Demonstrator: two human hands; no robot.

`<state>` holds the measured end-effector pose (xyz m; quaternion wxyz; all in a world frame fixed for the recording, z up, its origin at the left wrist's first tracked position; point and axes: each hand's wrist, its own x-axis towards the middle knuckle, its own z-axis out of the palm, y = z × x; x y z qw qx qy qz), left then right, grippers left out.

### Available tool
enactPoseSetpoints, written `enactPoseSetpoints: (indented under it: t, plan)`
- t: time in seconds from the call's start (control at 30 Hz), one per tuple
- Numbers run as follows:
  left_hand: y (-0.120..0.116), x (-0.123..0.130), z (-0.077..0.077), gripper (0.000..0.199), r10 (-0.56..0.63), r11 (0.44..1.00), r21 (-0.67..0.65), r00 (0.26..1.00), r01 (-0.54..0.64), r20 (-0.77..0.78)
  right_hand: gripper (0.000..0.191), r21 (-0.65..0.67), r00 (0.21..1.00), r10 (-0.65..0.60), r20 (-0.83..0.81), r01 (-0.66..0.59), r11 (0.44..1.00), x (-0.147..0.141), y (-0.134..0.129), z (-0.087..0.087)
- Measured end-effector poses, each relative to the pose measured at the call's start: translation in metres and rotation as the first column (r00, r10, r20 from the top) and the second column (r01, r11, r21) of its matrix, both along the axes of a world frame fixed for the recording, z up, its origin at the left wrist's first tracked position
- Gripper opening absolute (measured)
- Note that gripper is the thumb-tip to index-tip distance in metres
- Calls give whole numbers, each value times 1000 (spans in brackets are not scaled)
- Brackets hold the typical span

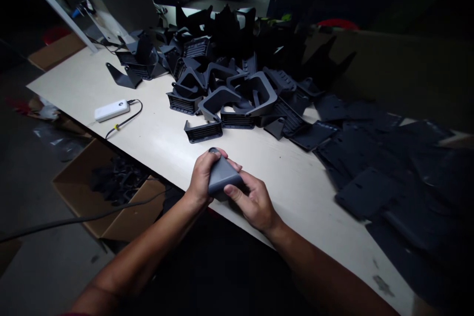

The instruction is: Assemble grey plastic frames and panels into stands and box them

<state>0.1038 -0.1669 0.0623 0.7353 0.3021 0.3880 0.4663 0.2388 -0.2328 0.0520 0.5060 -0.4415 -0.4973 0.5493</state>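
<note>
A dark grey plastic part (pixel 223 176) with a smooth rounded face is held between both hands over the table's near edge. My left hand (pixel 202 175) is closed round its left side, thumb near the top corner. On the right side, my right hand (pixel 255 200) grips it, with the thumb on the lower corner. Some of the fingers are hidden behind the part. Beyond the hands, a slotted dark bracket (pixel 203 131) lies on the pale table (pixel 163 143), in front of a heap of similar brackets (pixel 259 91).
Flat dark panels (pixel 365 190) cover the table's right side. A white device (pixel 111 110) with a black cable lies at the left. Below the table's left edge stands a cardboard box (pixel 74 207) holding dark parts. A black cable (pixel 92 218) crosses in front of it.
</note>
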Motion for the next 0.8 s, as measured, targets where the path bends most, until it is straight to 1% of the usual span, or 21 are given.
enactPoseSetpoints:
  t: [0.13, 0.2, 0.27, 0.37, 0.47, 0.53, 0.67, 0.8]
  plan:
    - [-1, -1, 3, 14, 27, 1000, -4, 999, -27, 31, 52, 38, 999, 24, 33, -25, 999, 1, 5, 3]
    - [-1, -1, 6, 12, 46, 999, -33, 997, -44, 56, 47, 41, 999, 28, 33, -29, 999, 5, 5, 4]
    - [0, -2, 11, 12, 63, 995, -80, 994, -56, 87, 36, 39, 998, 16, 53, -18, 999, 11, 5, 2]
    - [5, -6, 15, 11, 106, 979, -191, 983, -77, 147, 25, 40, 989, -16, 145, 10, 999, 23, 3, -4]
    - [10, -8, 14, 10, 167, 947, -301, 970, -109, 174, 25, -6, 974, 11, 226, -9, 1000, 31, 2, -12]
    - [12, -9, 10, 9, 188, 934, -336, 966, -120, 177, 28, -36, 974, 21, 226, -13, 999, 33, 1, -15]
    - [10, -9, 7, 9, 183, 938, -326, 968, -121, 169, 32, -66, 983, 25, 181, -14, 998, 31, -1, -12]
    - [3, -10, 11, 14, 112, 970, -229, 988, -85, 109, 34, -84, 985, 85, 151, -73, 994, 27, 1, 2]
